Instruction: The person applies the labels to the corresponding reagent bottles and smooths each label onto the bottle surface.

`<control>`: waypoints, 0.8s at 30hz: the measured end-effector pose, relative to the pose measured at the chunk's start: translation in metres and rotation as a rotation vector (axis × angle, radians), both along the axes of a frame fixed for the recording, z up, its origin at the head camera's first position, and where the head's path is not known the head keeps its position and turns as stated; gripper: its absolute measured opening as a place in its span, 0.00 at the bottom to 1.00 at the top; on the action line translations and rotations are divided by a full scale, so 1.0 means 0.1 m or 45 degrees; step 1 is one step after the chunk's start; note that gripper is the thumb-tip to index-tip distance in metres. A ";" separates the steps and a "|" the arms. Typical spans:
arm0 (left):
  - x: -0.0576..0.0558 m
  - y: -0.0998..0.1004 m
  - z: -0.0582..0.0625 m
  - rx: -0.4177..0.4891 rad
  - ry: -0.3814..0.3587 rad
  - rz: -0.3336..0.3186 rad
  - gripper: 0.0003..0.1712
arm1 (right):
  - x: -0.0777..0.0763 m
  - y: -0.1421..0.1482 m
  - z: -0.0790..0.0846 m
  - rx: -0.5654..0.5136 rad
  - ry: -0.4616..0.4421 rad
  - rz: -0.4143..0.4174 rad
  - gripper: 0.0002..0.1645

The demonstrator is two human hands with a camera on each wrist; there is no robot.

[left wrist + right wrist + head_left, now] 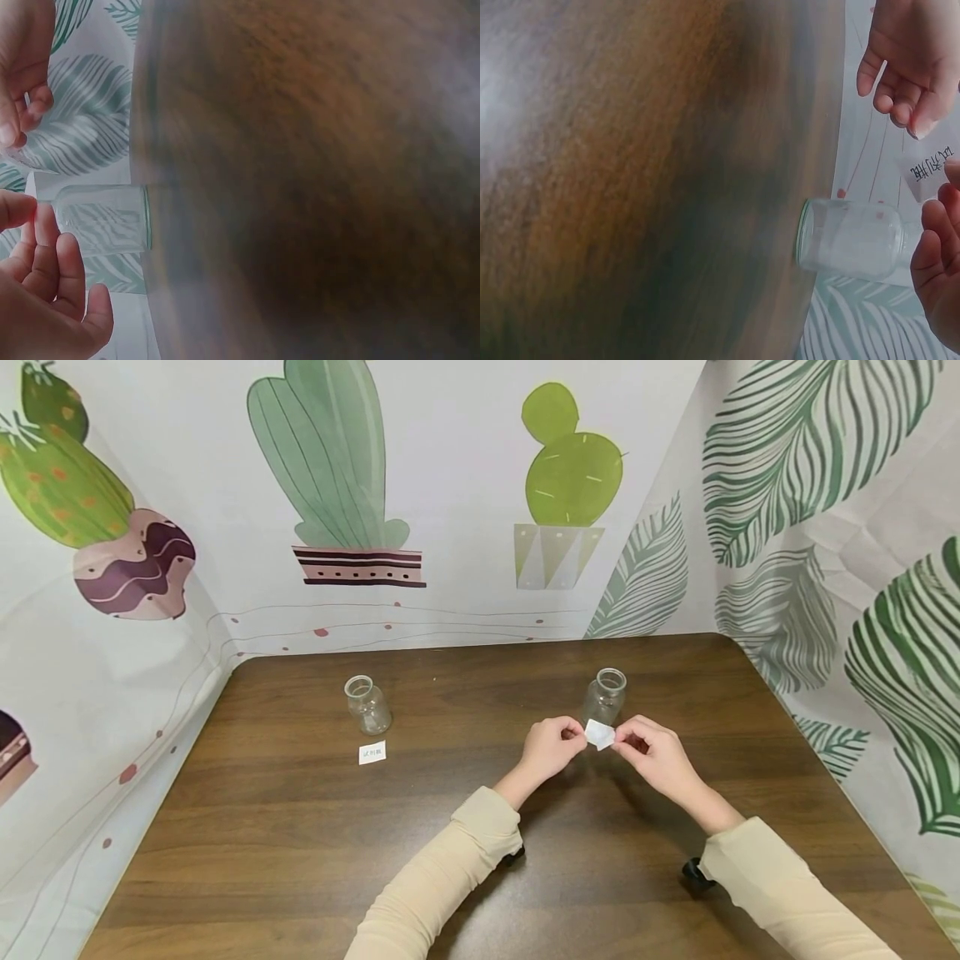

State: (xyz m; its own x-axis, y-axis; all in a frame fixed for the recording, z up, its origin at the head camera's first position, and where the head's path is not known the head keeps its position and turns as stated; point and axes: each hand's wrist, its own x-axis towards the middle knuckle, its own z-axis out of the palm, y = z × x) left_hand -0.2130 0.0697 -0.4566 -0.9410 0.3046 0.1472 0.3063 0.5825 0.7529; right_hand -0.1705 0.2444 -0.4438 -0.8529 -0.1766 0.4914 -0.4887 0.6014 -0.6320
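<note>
A small white paper label (599, 734) is held up between both hands, above the table. At its left edge my left hand (553, 747) pinches it between thumb and fingertip. My right hand (660, 758) pinches the opposite edge. Dark handwritten characters show on the label (928, 166) in the right wrist view; the head view shows a pale side that looks creased or folded. Just behind the label stands a clear glass jar (604, 692), upright and without a lid, its lower part partly hidden by the paper and fingers in the head view.
Farther left, a second lidless glass jar (368, 706) stands on the brown wooden table (300, 852). In front of it lies a flat white label (372, 752) with handwriting. A patterned cloth with cacti and leaves (465, 485) borders the table's back and sides.
</note>
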 end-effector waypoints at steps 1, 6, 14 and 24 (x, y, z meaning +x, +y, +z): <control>0.00 0.00 0.00 -0.002 0.001 0.004 0.03 | 0.02 -0.02 0.04 0.001 -0.005 -0.004 0.10; 0.01 0.01 -0.01 -0.022 0.015 0.017 0.03 | 0.12 -0.09 0.22 0.005 -0.020 -0.035 0.09; 0.01 0.01 0.00 -0.023 0.015 0.032 0.03 | 0.18 -0.08 0.30 -0.005 -0.033 -0.091 0.11; 0.03 0.07 -0.02 -0.053 -0.007 0.027 0.03 | 0.05 0.20 0.04 -0.020 -0.046 -0.185 0.11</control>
